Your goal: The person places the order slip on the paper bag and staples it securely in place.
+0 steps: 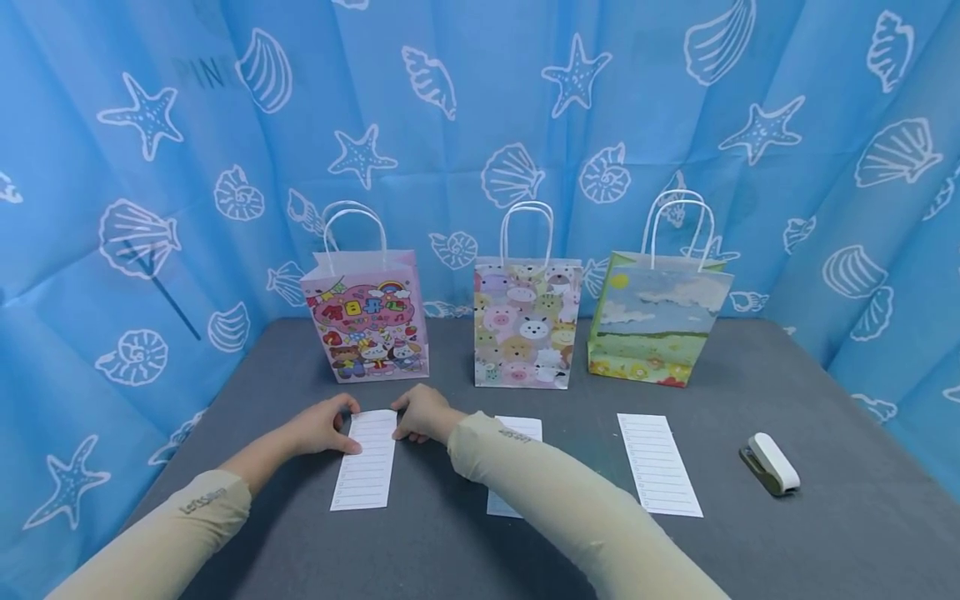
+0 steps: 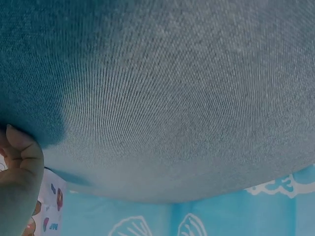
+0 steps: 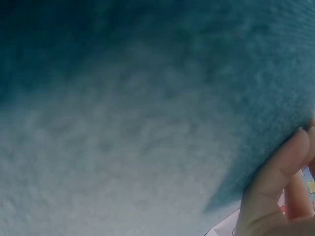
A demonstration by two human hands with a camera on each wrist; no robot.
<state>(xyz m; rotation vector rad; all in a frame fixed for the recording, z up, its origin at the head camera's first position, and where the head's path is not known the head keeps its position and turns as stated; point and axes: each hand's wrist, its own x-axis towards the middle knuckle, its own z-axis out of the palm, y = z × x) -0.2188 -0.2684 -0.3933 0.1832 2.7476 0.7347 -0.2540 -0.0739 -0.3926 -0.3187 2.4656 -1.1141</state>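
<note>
A narrow white checklist sheet (image 1: pixel 368 468), ruled with lines and small boxes, lies on the dark table in front of the pink bag. My left hand (image 1: pixel 317 427) holds its upper left edge between curled thumb and forefinger. At the upper right corner my right hand (image 1: pixel 426 414) pinches the paper, and the top edge bends up slightly there. In the left wrist view only part of the left hand (image 2: pixel 22 169) shows, at the lower left. The right wrist view has the right hand (image 3: pixel 273 191) at the lower right; the sheet's grip is hidden in both.
A pink cartoon gift bag (image 1: pixel 367 325), an animal-print bag (image 1: pixel 525 329) and a meadow-print bag (image 1: pixel 652 321) stand along the back. A second sheet (image 1: pixel 525 427) lies partly under my right forearm. Farther right are a third sheet (image 1: pixel 660 465) and a white stapler (image 1: pixel 772 462).
</note>
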